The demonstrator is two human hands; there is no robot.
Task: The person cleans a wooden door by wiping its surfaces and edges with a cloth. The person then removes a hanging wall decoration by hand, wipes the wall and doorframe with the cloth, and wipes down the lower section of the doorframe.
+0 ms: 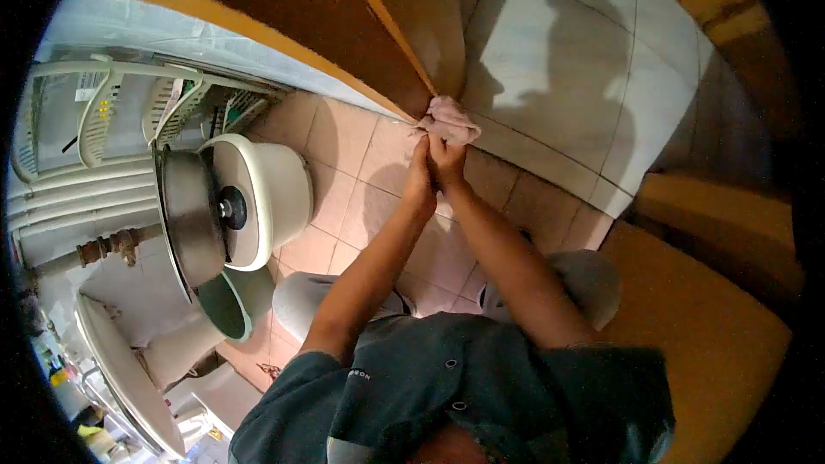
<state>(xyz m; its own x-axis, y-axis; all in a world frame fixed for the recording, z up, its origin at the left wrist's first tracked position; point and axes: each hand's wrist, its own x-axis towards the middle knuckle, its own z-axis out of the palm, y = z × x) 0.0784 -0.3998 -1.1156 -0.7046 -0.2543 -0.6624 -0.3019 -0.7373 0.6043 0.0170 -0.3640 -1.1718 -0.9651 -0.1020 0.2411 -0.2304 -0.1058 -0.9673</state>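
A crumpled pale pink cloth (450, 120) is bunched at the lower corner of a brown wooden door (369, 51), just above the tiled floor. My left hand (420, 174) and my right hand (448, 163) are stretched forward side by side, nearly touching. Both are closed at the near end of the cloth, with the fingers partly hidden. The door's narrow edges meet close to the cloth, and I cannot tell whether the cloth presses on them.
To the left are a white round tub (288, 193), a metal pot (191, 219) and a green bucket (236, 305). Beyond them stand plastic racks (103, 116), pipes (86, 198) and a white sink (120, 369). A brown panel (696, 335) is at the right, and pale wall tiles (550, 51) lie ahead.
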